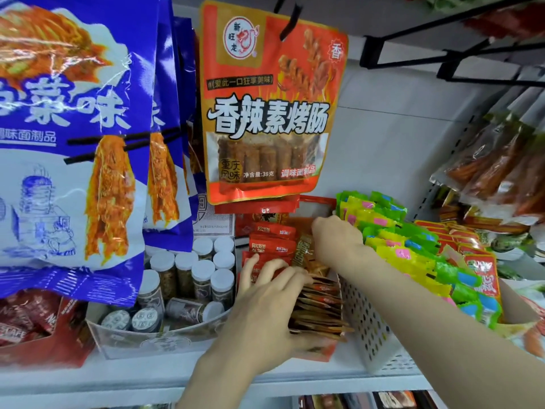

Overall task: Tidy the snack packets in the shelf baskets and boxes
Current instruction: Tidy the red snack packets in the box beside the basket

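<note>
Snack packets [320, 305] under both hands, hanging red bag [271, 104] overhead, jars [191, 270] beside

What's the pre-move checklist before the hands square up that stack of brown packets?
1. Left hand on the brown packets: ok, it rests across the near end of the row.
2. Right hand at the far end of the row: ok, though its fingers are hidden behind it, so the grip cannot be told.
3. Packets standing on edge: ok, slightly fanned.
4. Red packets beside them staying separate: cannot tell, the left hand covers the boundary.
5. White perforated basket wall clear of the right forearm: not ok, the arm crosses over it.
6. Hanging orange bag clear overhead: ok.
</note>
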